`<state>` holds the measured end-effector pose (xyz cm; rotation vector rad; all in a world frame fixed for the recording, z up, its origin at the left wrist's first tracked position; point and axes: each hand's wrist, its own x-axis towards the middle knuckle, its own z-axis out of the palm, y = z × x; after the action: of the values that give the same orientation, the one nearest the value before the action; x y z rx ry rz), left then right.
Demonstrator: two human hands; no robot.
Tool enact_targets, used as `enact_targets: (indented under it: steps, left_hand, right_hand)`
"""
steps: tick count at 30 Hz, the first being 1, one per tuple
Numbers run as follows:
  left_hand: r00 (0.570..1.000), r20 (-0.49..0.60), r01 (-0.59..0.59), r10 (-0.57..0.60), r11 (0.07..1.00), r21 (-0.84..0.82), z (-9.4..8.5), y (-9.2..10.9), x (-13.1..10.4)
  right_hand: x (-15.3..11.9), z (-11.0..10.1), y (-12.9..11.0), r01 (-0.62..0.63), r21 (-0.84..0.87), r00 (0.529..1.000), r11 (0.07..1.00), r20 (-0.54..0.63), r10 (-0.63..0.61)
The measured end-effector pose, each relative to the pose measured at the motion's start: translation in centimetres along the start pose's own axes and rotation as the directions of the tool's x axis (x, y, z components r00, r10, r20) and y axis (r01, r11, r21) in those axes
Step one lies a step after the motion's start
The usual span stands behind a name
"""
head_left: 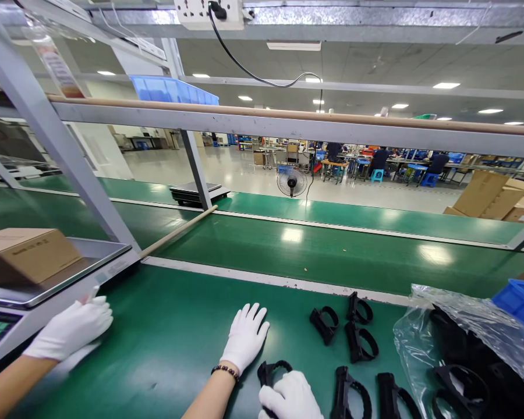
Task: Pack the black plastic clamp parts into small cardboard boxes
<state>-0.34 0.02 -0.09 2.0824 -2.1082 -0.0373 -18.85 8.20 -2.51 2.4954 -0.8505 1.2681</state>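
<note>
My left hand [244, 337], in a white glove with a beaded bracelet at the wrist, lies flat on the green work surface [166, 337], fingers spread and holding nothing. To its right, my right hand [290, 398], also gloved in white, is closed on a black plastic ring bracket [267, 373]; the frame's lower edge cuts off part of this hand. Several similar brackets lie farther right, among them one bracket [324, 324] standing apart and another [361, 343] touching its neighbour.
At left a co-worker's gloved hand [76, 329] is beside a weighing scale [113, 251] bearing a cardboard box [30, 256]. A clear plastic bag [413, 337] of black parts and a blue bin [517, 305] stand at right. A metal frame bar [288, 122] crosses overhead.
</note>
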Motion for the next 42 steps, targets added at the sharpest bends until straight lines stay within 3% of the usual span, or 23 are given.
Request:
enact_targets:
  steps: [16,42]
  left_hand:
    - [1.000,-0.017,-0.001,0.001,1.000,-0.007,0.0,-0.1,0.0]
    - [0.998,-0.056,-0.020,0.019,1.000,-0.018,1.1,-0.6,0.0]
  right_hand:
    - [-1.0,0.6,0.2,0.003,0.013,0.996,1.000,0.089,-0.004]
    - [-1.2,1.1,0.3,0.008,0.006,1.000,1.000,0.030,-0.008]
